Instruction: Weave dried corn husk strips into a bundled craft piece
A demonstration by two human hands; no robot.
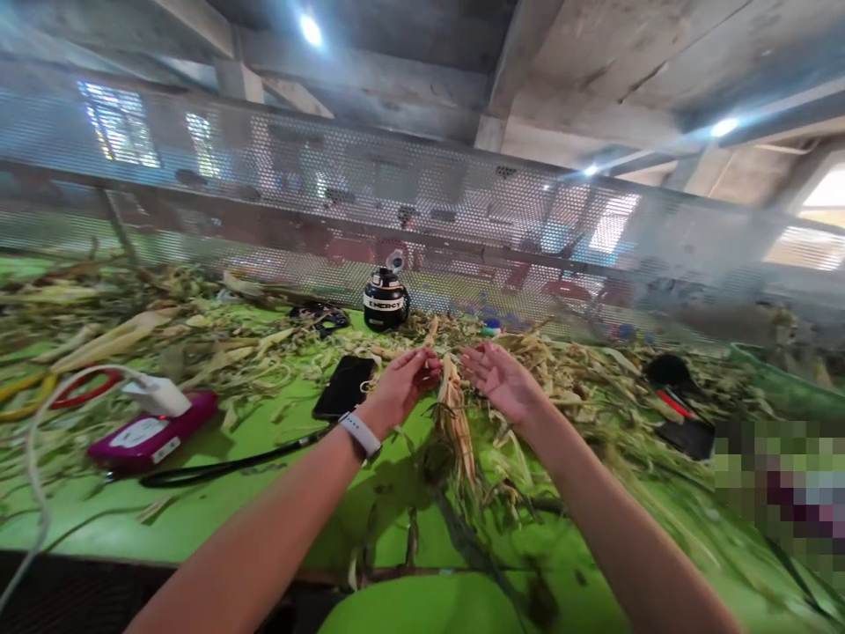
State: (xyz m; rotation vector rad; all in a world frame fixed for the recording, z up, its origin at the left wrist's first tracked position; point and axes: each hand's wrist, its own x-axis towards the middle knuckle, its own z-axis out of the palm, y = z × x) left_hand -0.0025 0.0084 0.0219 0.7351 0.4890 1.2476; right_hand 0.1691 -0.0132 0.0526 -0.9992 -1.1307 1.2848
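In the middle of the head view stands a bundle of dry corn husks (454,414), pale at its top and spreading into brown strips below. To its left is my left hand (404,383), with a white band on the wrist. Its fingers are curled in, thumb near fingertips; a pale husk piece (432,333) shows just above them, and I cannot tell whether they grip it. My right hand (500,379) is on the bundle's other side, palm turned inward, fingers apart and holding nothing.
Loose husks (264,343) litter the green table (264,511). A black phone (343,387), a purple power strip (155,431) with a white plug, and cables lie on the left. Behind stand a black jug (385,304) and a perforated metal screen (396,202). A green basket (785,383) is right.
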